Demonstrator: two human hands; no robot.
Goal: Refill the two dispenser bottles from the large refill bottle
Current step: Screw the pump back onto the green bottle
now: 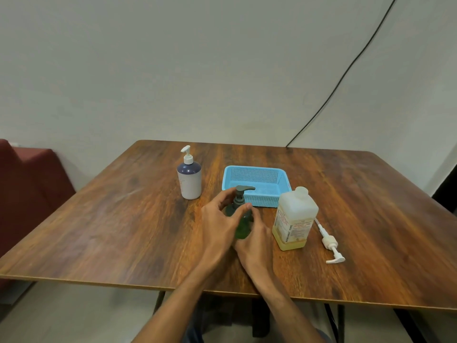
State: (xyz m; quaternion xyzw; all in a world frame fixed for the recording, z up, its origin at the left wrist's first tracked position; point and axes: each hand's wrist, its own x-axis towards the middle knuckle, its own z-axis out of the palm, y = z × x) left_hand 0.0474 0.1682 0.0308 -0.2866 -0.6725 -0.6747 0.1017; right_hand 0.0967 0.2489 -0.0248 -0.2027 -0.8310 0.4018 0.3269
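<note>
While the green dispenser bottle stands upright near the middle of the wooden table, both hands close on it from the near side. Its long axis runs vertically, with the grey pump head on top and the spout pointing right. The left hand curls its fingers and thumb around the pump collar from the left and above. The right hand wraps the body from the right, pressed against the plastic. The collar lies directly inside the left hand's grasp, so I judge the coming move to be a twist about that upright axis to unscrew the pump, with the right hand bracing the body.

Just right of the hands stands the large refill bottle, uncapped, with a shallow layer of yellowish liquid at the bottom. Its label reads "BIOCHEK CHG" down one side; the smaller print is too fine to read. Its white pump lies flat on the table to its right. The 2nd dispenser, a white bottle with a dark shoulder, stands farther left, pump on. An empty blue basket sits just beyond the hands.
</note>
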